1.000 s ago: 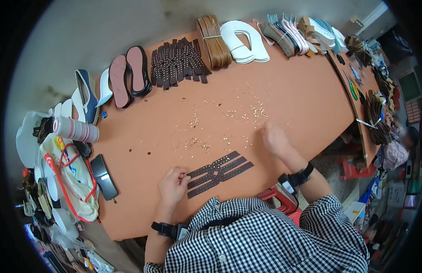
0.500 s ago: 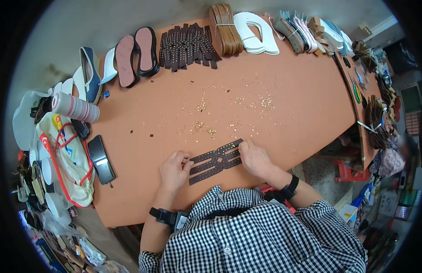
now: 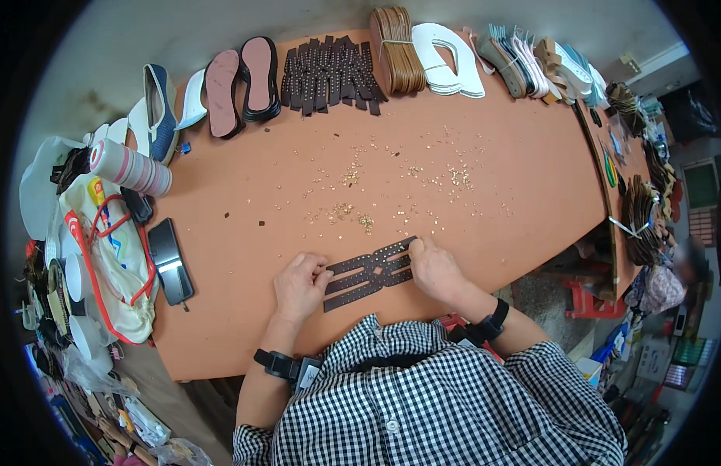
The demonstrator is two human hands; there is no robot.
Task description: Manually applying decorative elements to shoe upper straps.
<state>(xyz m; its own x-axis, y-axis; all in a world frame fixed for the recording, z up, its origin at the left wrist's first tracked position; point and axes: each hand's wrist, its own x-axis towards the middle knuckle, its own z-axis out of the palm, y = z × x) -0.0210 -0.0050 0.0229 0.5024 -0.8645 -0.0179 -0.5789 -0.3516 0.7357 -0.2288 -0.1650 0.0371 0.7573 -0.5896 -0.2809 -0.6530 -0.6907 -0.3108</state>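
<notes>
A dark brown, cut-out shoe upper (image 3: 377, 272) lies before me on the tan tabletop, its strips joined at the middle and dotted with small studs. At its left end my left hand (image 3: 300, 286) is closed, thumb and fingers pinching the strip tips. My right hand (image 3: 438, 272) grips the upper right strip tip, fingers closed. Just beyond the upper, small gold studs (image 3: 365, 224) lie scattered in loose clusters.
Along the back stand studded brown uppers (image 3: 331, 76), pink-topped soles (image 3: 259, 78), a tied brown bundle (image 3: 397, 50) and white cut pieces (image 3: 450, 66). A phone (image 3: 171, 262), a drawstring bag (image 3: 104, 248) and a striped cylinder (image 3: 131, 167) sit left. A red stool (image 3: 593, 301) is at right.
My view has shifted slightly, so the things at the back appear a little further right. Both hands keep their hold on the shoe upper, with hardly any movement.
</notes>
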